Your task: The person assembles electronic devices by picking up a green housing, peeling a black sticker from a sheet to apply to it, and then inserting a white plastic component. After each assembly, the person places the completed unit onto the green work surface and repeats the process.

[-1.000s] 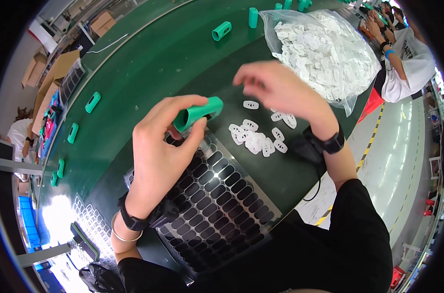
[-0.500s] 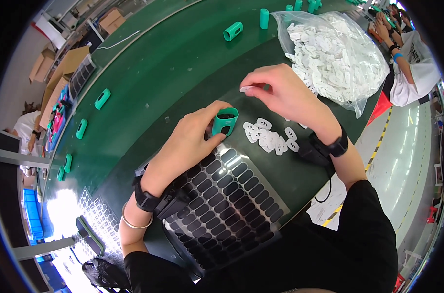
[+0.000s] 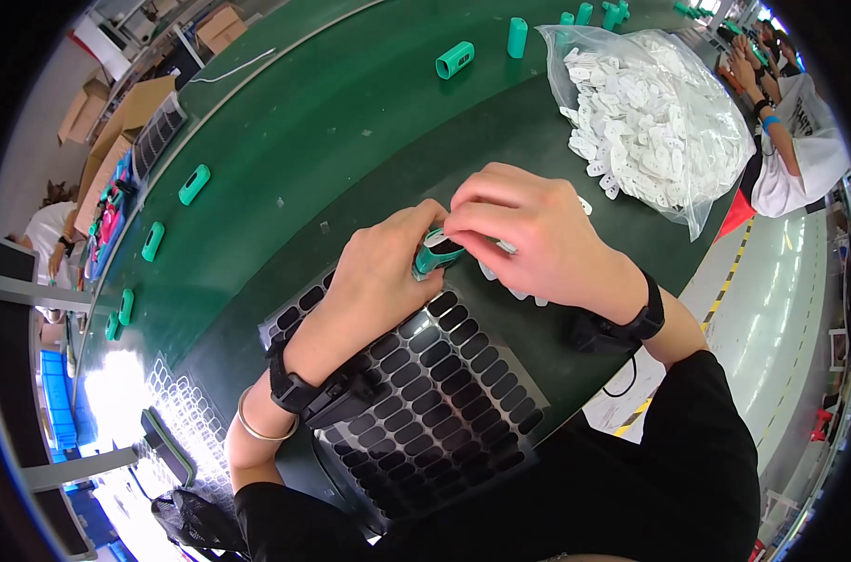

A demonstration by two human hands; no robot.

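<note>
My left hand (image 3: pixel 374 267) is closed around a green plastic casing (image 3: pixel 429 261), whose open end faces up. At that opening, my right hand (image 3: pixel 538 229) pinches a small flat white oval piece (image 3: pixel 436 238), partly hidden by the fingers. The piece lies at the casing's mouth; how far inside it sits I cannot tell. Beneath my right hand, a loose pile of such white pieces (image 3: pixel 488 272) is mostly covered. A clear sheet with rows of black oval stickers (image 3: pixel 444 389) lies under my left wrist and in front of me.
A clear plastic bag (image 3: pixel 716 155) full of white pieces lies at the far right. Green casings stand or lie along the table (image 3: pixel 285 155), one casing (image 3: pixel 455 60) at the back. Another person's arm (image 3: pixel 772 126) shows at right, and cardboard boxes (image 3: pixel 144 108) at left.
My right hand has moved left and down, bringing the white piece from above the pile to the casing's opening. My left hand still holds the casing, now tilted slightly.
</note>
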